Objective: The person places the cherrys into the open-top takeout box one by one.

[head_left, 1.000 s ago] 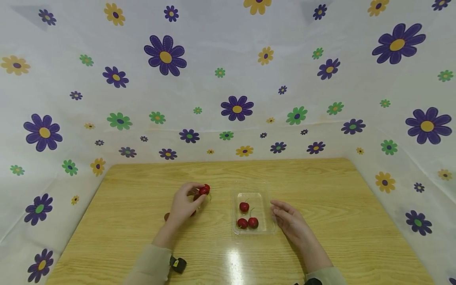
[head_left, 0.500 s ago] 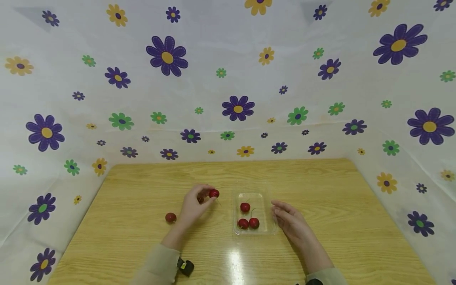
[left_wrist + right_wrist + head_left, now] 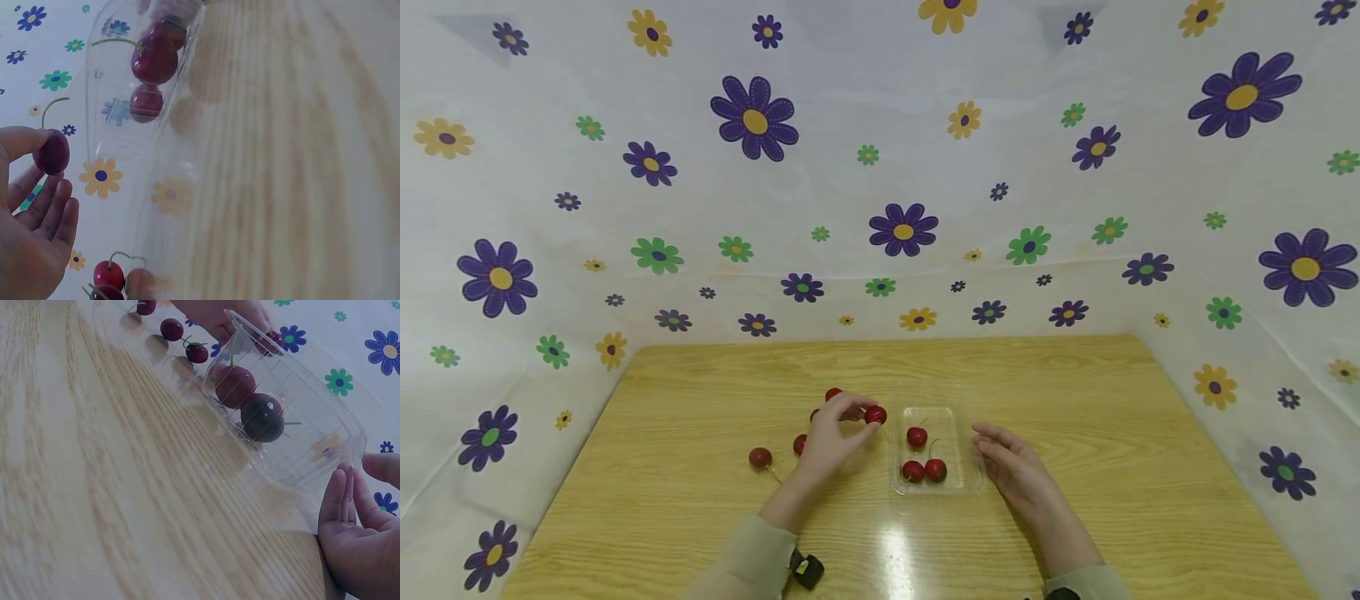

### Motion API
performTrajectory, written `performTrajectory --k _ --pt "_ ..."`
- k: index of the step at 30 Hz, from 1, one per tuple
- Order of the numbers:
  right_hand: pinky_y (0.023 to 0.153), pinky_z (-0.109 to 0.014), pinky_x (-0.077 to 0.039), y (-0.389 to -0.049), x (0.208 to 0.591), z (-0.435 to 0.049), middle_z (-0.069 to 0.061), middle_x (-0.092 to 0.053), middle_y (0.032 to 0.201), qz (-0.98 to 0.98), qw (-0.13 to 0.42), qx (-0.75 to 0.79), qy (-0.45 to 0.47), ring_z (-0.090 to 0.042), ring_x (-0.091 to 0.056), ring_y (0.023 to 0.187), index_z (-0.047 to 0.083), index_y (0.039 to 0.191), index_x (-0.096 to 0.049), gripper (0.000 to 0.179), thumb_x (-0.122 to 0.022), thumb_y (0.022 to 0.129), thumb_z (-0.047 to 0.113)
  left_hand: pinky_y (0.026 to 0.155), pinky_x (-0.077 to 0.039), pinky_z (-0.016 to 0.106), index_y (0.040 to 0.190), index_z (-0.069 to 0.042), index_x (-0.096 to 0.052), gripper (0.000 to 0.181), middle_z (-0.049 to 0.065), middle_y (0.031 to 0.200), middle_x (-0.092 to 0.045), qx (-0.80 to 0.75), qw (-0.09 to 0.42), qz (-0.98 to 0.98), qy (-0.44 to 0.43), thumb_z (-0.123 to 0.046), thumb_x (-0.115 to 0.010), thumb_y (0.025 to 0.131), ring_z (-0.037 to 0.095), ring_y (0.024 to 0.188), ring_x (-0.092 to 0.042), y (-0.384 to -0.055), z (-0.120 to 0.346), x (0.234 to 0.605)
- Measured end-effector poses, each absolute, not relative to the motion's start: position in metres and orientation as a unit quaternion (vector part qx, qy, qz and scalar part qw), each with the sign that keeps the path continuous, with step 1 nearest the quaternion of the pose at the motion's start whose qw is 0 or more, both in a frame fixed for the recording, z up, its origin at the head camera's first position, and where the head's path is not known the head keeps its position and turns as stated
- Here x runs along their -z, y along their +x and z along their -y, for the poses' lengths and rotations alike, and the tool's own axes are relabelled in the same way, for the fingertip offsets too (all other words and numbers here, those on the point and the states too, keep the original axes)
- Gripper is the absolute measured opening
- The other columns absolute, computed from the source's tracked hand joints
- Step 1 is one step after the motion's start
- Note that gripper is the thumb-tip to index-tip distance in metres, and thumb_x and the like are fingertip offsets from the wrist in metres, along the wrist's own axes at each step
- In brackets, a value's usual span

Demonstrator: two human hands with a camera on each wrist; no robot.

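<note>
My left hand (image 3: 826, 440) pinches a dark red cherry (image 3: 876, 415) between thumb and fingertips, just left of the clear plastic box (image 3: 958, 490). In the left wrist view this cherry (image 3: 52, 152) is held clear of the table, its green stem curving upward. Three cherries lie in the box, one cherry (image 3: 917, 437) behind the other two. At the box's right side is my right hand (image 3: 1018, 475), fingers extended and loosely bent. From the right wrist view its fingertips (image 3: 345, 478) are at the box's end wall; whether they press on it I cannot tell.
Several loose cherries lie left of the box, among them a cherry (image 3: 760, 457) with its stem toward me; my left hand partly covers others. The wooden table (image 3: 1075, 392) ends at a white flowered cloth (image 3: 820, 183) behind and at both sides.
My left hand has carried the cherry rightward from the loose group to near the box's left edge. Cherries behind that hand have come into view. My right hand and the box have stayed put.
</note>
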State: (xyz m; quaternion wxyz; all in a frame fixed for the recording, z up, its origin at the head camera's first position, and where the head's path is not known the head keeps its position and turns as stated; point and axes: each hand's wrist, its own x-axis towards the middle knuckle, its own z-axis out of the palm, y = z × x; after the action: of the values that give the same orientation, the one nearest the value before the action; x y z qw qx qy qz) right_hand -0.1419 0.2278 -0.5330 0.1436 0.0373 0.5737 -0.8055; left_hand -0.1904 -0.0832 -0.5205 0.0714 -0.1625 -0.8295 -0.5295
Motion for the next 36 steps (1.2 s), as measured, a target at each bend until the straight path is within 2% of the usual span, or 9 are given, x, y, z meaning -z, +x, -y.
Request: performTrajectory --k 6,14,23,36 --pt "0.093 -0.016 -0.056 -0.142 0.533 -0.227 0.011 -0.069 0.109 -0.577 0.144 0.803 0.051 -0.002 -0.066 0.102 0.026 0.116 -0.070 0.032 -0.052 0.108 0.001 0.094 -0.061 0.036 0.117 -0.009 -0.076 0.027 0.008 0.113 -0.074 0.528 0.060 0.830 -0.170 -0.006 -0.082 0.092 0.024 0.101 -0.069 -0.187 0.071 0.519" --pt "0.092 -0.016 -0.056 -0.142 0.533 -0.228 0.011 -0.069 0.108 -0.575 0.146 0.804 0.043 -0.002 -0.066 0.102 0.026 0.116 -0.071 0.033 -0.052 0.108 0.001 0.097 -0.061 0.049 0.118 -0.009 -0.075 0.028 0.008 0.111 -0.074 0.518 0.045 0.830 -0.200 -0.006 -0.082 0.091 0.024 0.102 -0.069 -0.182 0.055 0.513" --pt "0.093 -0.016 -0.056 -0.143 0.533 -0.227 0.009 -0.068 0.110 -0.583 0.144 0.798 0.048 -0.004 -0.065 0.102 0.021 0.122 -0.069 0.030 -0.052 0.108 0.000 0.095 -0.062 0.042 0.119 -0.009 -0.075 0.028 0.007 0.113 -0.074 0.510 0.044 0.823 -0.246 -0.007 -0.082 0.091 0.023 0.102 -0.070 -0.176 0.042 0.509" --pt "0.094 -0.017 -0.055 -0.144 0.532 -0.227 0.009 -0.067 0.112 -0.584 0.148 0.796 0.060 -0.003 -0.065 0.103 0.016 0.128 -0.065 0.027 -0.052 0.109 0.002 0.091 -0.062 0.038 0.120 -0.008 -0.074 0.029 0.006 0.114 -0.072 0.480 -0.003 0.831 -0.281 -0.011 -0.082 0.092 0.017 0.100 -0.068 -0.174 0.025 0.511"
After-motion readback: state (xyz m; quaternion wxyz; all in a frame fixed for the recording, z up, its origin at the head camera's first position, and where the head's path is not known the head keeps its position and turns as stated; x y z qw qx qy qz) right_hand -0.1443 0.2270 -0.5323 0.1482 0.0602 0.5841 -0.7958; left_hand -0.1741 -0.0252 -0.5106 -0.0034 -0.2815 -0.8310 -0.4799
